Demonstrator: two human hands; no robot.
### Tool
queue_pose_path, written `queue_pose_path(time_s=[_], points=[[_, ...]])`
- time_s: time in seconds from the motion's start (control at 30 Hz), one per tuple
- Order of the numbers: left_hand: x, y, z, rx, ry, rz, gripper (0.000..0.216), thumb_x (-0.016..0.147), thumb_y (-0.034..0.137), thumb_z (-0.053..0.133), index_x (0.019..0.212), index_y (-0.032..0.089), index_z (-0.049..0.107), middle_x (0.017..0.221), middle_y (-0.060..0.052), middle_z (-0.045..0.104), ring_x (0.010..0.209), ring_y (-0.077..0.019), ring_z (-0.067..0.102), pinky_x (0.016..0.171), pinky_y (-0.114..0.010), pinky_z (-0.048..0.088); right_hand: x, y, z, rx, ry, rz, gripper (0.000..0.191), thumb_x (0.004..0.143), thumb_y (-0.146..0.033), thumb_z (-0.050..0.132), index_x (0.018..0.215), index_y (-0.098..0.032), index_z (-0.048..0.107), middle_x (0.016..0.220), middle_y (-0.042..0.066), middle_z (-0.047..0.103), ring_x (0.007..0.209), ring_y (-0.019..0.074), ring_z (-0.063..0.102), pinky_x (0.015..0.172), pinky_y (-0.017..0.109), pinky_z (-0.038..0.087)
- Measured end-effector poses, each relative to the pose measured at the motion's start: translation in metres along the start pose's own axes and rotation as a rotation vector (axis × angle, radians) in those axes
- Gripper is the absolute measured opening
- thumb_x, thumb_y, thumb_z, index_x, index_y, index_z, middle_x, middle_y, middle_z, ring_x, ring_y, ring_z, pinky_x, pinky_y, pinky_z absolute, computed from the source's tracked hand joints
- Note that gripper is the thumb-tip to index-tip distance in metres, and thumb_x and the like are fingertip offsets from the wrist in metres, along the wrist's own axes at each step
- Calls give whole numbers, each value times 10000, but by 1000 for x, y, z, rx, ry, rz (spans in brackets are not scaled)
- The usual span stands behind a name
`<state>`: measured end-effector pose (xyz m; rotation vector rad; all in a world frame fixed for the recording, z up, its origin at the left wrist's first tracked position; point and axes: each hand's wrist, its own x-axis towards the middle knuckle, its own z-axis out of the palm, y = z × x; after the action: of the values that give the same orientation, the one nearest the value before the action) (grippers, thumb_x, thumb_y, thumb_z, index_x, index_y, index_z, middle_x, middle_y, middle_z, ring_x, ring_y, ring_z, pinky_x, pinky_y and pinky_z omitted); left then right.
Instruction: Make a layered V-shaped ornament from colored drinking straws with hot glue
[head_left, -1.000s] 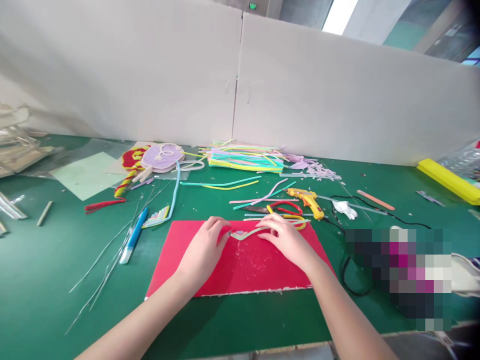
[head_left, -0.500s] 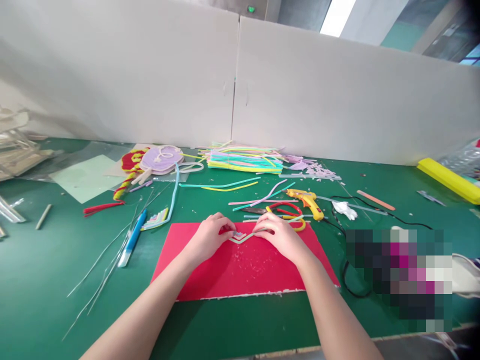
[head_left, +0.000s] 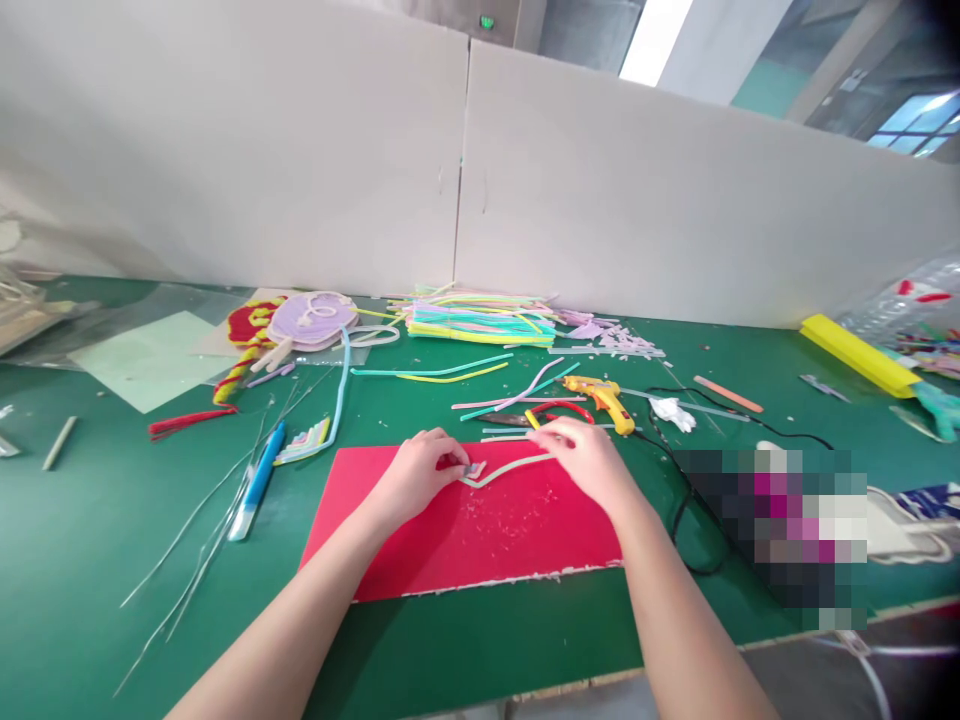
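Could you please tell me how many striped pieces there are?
2: one striped piece at the left hand, partly covered, over the red board; another piece beside the blue tool. More may be hidden.

Bare hands (head_left: 424,470), slender fingers (head_left: 444,446), narrow wrists (head_left: 381,512), bare forearms (head_left: 300,608).

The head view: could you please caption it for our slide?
Left hand and right hand at a bent pale green pipe cleaner over a red board, glue gun beyond.
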<state>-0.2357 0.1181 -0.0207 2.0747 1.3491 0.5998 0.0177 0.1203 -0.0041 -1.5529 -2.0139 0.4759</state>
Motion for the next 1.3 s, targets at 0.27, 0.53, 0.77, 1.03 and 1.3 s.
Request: queue_pose_path(time_s=[0.27, 0.53, 0.77, 1.03, 1.3], points=[[0, -1, -2, -84, -7, -44, 163, 775, 329, 545, 759, 213, 658, 818, -28, 648, 778, -197, 568, 688, -295, 426, 30, 69, -20, -380, 511, 463, 444, 767, -467, 558, 970, -80, 635, 980, 216, 600, 940, 325, 550, 792, 456, 435], [0, -1, -4, -384, 52, -134, 222, 763, 391, 542, 788, 188, 628, 787, -21, 680, 767, -195, 619, 706, -287, 454, 32, 84, -2, -336, 549, 547, 338, 690, -452, 611, 815, -139, 630, 907, 161, 603, 922, 306, 555, 777, 414, 444], [2, 4, -9, -431, 207, -140, 232, 730, 405, 578, 742, 182, 640, 781, -24, 687, 772, -180, 617, 727, -262, 444, 27, 68, -21, -113, 780, 478, 451, 784, -522, 503, 1051, -160, 539, 905, 94, 647, 804, 220, 616, 721, 342, 477], [1, 7, -13, -389, 419, -189, 243, 747, 405, 583, 725, 171, 643, 730, -14, 674, 707, -152, 587, 655, -240, 405, 14, 6, -8, 443, 836, 63, 478, 692, -455, 671, 1022, -166, 482, 848, 42, 587, 703, 156, 589, 651, 302, 502], [-3, 23, -16, -732, 316, -296, 198, 710, 361, 621, 724, 163, 624, 766, -16, 679, 720, -136, 566, 683, -238, 397, -6, -19, 21, 52, 651, -139, 209, 770, -328, 621, 827, -186, 478, 782, 8, 463, 590, 120, 504, 574, 277, 487]])
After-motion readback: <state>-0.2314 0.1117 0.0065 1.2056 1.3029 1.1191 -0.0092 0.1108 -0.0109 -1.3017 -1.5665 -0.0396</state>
